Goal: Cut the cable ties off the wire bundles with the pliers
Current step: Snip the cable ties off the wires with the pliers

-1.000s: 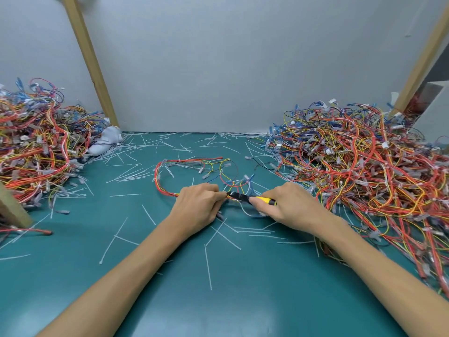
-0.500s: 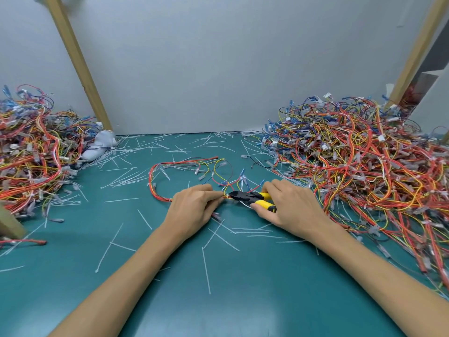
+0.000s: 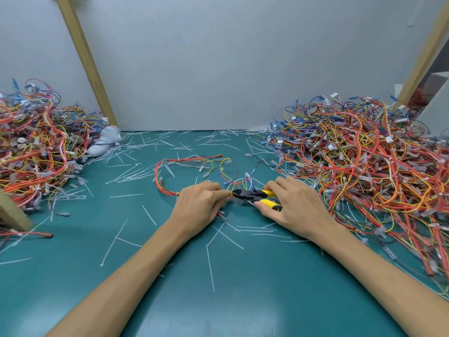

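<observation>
Teal surface (image 3: 218,300) w/ big wire piles far left (image 3: 34,152) & right (image 3: 364,166). Center frame: left hand (image 3: 199,205) fingers pinched on the wire bundle (image 3: 194,166), right hand (image 3: 294,207) fingers wrapped round yellow-handled pliers (image 3: 255,197), nose touching the wires. Cut ties (image 3: 211,266) scattered everywhere.

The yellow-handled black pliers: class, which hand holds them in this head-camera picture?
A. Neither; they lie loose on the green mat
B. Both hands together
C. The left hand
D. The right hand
D: the right hand wraps the yellow handles of the yellow-handled black pliers, while the left hand pinches the red and yellow wire bundle at the tool's black nose.
</observation>
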